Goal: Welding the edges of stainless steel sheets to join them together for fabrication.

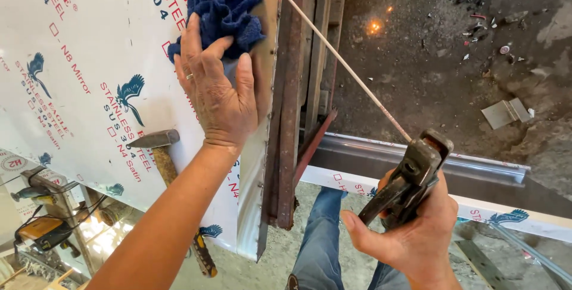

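Observation:
My left hand (217, 90) lies flat on a white film-covered steel sheet (77, 75), fingers spread, pressing the lower part of a dark blue cloth (223, 4) near the sheet's right edge. My right hand (411, 233) grips a dark metal electrode holder (411, 177). A long thin welding rod (345, 66) runs from the holder up and left. Its tip meets the rusty steel frame (290, 87) along the sheet's edge, where a small glow shows.
A hammer (164, 159) with a worn handle lies on the sheet below my left hand. A folded steel channel (417, 162) crosses under the holder. Sparks and scrap bits dot the dark ground (453, 57). My jeans-clad legs (322, 236) stand below. Tools sit at lower left.

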